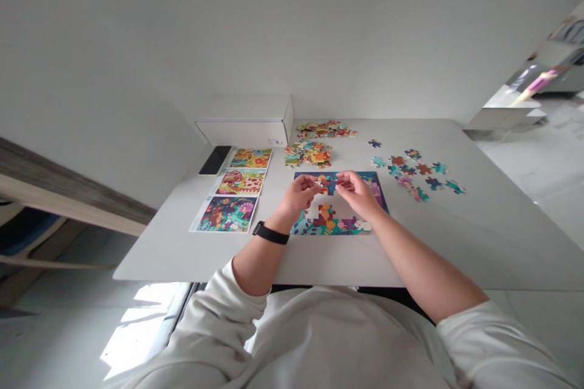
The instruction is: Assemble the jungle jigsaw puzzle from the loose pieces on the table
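Note:
A partly assembled jigsaw puzzle (329, 228) lies in front of me, dark blue along the top and teal with flowers along the bottom. Bare tabletop shows through its middle. My left hand (298, 196), with a black band on the wrist, pinches over the upper left of the puzzle. Opposite it, my right hand (358, 193) is closed in a pinch over the upper right. A small blue and orange puzzle piece (326, 185) is between the fingertips of both hands; the fingers partly cover it. An orange-brown joined section (325, 213) sits below my hands.
Loose puzzle pieces (423, 168) are spread on the right of the table (433, 249). Two piles, a nearer one (310, 155) and a farther one (325, 129), lie behind the puzzle. At left are a picture sheet (228, 214), a phone (215, 160) and a white box (244, 132).

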`<move>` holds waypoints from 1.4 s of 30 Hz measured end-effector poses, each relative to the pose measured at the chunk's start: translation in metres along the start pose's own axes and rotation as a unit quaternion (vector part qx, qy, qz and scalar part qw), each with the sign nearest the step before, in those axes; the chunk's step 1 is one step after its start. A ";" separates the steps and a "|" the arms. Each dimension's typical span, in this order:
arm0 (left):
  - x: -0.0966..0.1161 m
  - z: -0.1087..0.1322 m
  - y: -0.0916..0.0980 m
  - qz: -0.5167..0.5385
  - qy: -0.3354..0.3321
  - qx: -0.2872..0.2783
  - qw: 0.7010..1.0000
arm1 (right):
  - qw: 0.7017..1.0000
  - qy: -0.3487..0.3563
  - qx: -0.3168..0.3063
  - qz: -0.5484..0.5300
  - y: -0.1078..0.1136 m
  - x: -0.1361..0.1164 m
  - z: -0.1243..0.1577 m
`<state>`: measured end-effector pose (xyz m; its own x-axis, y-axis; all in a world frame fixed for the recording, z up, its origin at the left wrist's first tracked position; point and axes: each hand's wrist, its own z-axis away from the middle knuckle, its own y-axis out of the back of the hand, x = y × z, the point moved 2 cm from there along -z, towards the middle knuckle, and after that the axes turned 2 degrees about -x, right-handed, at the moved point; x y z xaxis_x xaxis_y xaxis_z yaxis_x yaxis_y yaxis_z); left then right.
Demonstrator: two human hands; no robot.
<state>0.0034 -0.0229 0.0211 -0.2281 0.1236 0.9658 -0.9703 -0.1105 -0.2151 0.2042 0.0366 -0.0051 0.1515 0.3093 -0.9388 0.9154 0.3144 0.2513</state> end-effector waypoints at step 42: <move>-0.017 -0.005 0.020 -0.558 -0.170 -0.023 0.812 | 0.902 0.143 -0.156 0.376 -0.006 0.002 0.009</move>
<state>-0.0125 -0.0221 -0.0002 0.8228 -0.1590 0.5457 -0.5615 -0.0792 0.8237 0.2027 0.0269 -0.0101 0.5426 0.7449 -0.3882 0.4388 0.1426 0.8872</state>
